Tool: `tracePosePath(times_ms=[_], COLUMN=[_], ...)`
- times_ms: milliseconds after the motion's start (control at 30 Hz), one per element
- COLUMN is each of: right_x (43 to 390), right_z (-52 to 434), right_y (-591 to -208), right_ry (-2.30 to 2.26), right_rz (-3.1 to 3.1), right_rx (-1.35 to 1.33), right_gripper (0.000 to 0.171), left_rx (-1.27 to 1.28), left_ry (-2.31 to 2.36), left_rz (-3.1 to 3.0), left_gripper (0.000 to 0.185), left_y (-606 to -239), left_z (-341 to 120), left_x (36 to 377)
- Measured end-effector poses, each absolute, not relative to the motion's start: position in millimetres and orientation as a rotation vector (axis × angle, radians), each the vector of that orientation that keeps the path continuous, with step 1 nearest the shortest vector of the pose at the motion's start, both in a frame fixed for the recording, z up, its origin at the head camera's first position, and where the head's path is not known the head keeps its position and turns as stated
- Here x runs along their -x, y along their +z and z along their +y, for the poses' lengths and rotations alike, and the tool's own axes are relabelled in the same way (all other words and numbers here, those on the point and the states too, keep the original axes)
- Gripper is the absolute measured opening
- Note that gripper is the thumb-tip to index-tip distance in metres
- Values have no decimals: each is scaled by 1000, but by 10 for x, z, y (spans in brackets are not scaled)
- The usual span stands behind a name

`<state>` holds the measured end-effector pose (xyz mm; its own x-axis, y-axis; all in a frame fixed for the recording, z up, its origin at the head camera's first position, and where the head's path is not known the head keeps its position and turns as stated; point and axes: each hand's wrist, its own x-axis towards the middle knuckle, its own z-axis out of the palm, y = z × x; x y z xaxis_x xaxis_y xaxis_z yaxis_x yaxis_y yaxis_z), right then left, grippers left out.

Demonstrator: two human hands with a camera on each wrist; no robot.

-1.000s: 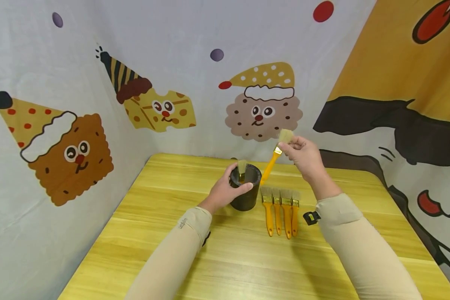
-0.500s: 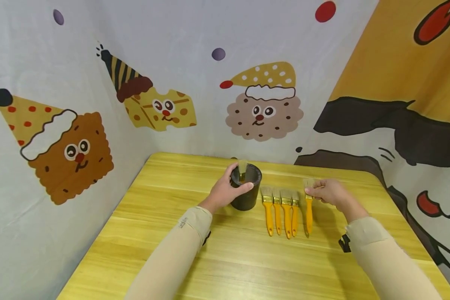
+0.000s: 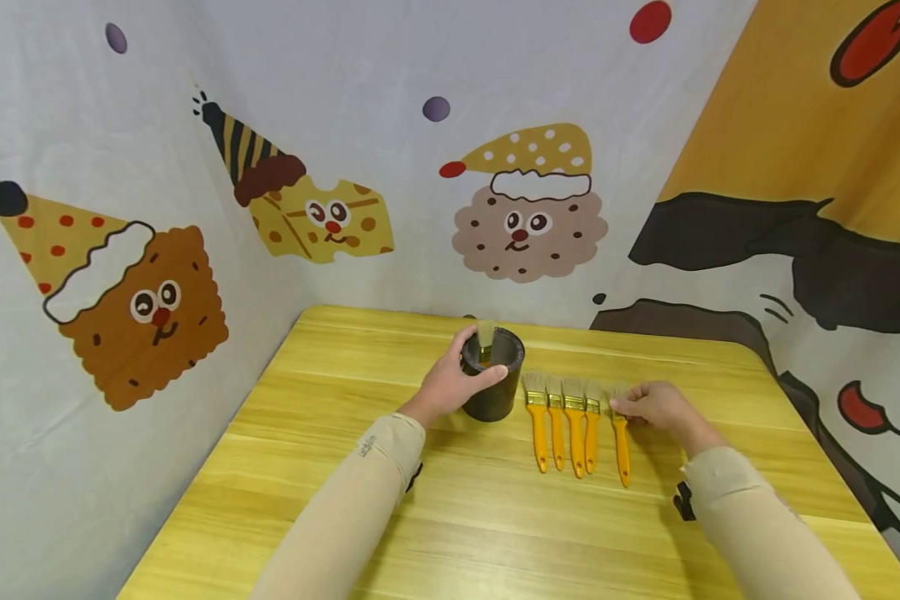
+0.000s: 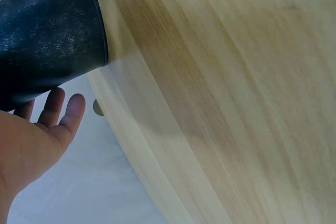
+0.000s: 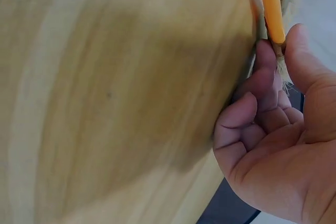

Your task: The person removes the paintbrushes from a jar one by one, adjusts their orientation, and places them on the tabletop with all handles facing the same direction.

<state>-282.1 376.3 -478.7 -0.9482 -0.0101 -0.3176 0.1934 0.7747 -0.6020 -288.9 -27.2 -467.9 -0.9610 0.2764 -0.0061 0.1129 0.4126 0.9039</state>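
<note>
Left hand (image 3: 450,385) grips the black cup (image 3: 493,375). Right hand (image 3: 656,407) pinches a brush (image 3: 621,437) on the table (image 3: 345,467), at 3 o'clock of four brushes (image 3: 562,421); judged step: laying down, release next.

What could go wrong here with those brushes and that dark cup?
The right hand pinches a brush at its bristle end, so the bristles might bend. Laid close beside the row of four brushes, it could nudge them askew. The left hand grips the cup; letting go clumsily might tip it.
</note>
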Motion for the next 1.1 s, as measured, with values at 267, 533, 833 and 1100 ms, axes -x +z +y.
tracePosePath(times_ms=[267,533,833,1100], right_x=[2862,2929,2955,2907], right_z=[3755,3803,3790,3761], right_y=[-4869,-4983,-4978,-4938], right_ry=[-941,-971,-912,-879], right_rz=[2674,2659,2662,2679], right_rx=[-123,-115,-142,-134], right_gripper=[40,41,47,48], left_rx=[-339,-340,-343,-331], left_ry=[1588,1588,1589,1586], left_rz=[2507,2504,2508,2513], left_gripper=[98,98,98,98], left_y=[-4680,-4675,-4685,-4690], left_z=[-266,-267,-266,-262], left_x=[2890,2878,2878,2883])
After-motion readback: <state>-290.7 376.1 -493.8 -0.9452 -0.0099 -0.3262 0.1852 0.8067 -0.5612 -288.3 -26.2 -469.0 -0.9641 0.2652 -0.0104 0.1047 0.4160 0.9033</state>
